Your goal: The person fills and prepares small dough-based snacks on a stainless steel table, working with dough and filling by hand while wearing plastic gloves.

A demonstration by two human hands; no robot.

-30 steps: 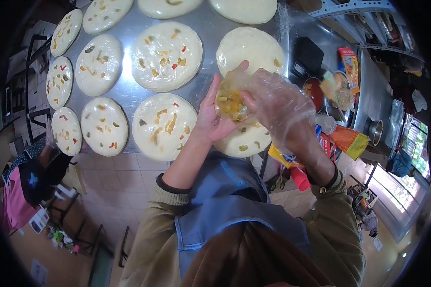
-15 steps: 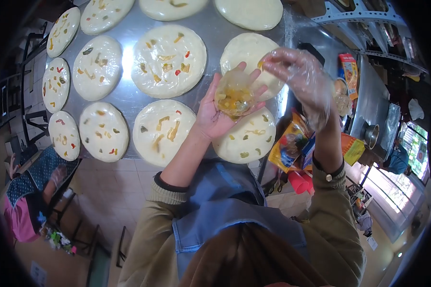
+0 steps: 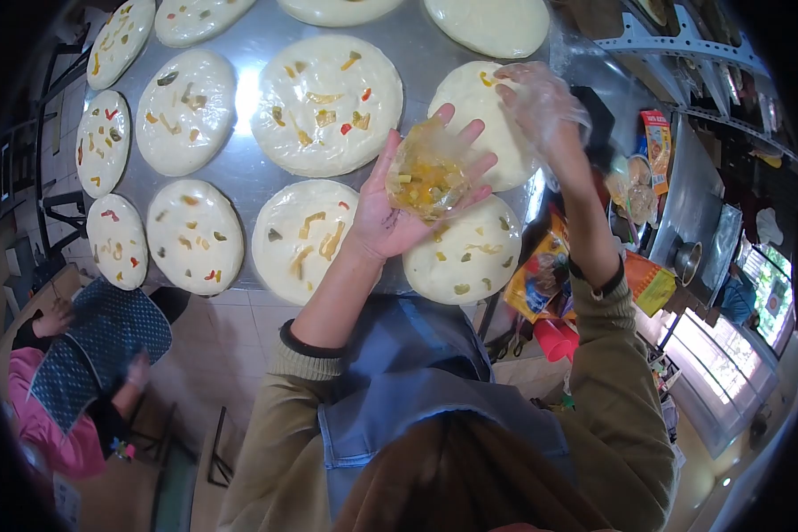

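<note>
My left hand (image 3: pixel 386 208) is palm up with its fingers spread, supporting a small clear plastic bag of candied fruit (image 3: pixel 428 173). In a clear plastic glove, my right hand (image 3: pixel 545 111) is over the upper right dough round (image 3: pixel 470 120). Its fingertips are slightly apart, beside a yellow candied fruit piece (image 3: pixel 486 79) on that round. Below the bag sits another dough round (image 3: pixel 463 257) dotted with green and yellow pieces. A larger fruit-dotted dough round (image 3: pixel 328 106) is to the left of my hands.
Several more dough rounds, such as one at the left (image 3: pixel 195 235), lie on the shiny metal table (image 3: pixel 248 84). Colourful packets (image 3: pixel 541 270) and a red plastic cup (image 3: pixel 554 339) are at the right. Another person (image 3: pixel 71 434) with a dotted blue cloth is at lower left.
My right hand has moved up and over the upper right round, and its fingertips have parted beside the yellow piece. The bag has tilted on my left palm. The other person's cloth has shifted.
</note>
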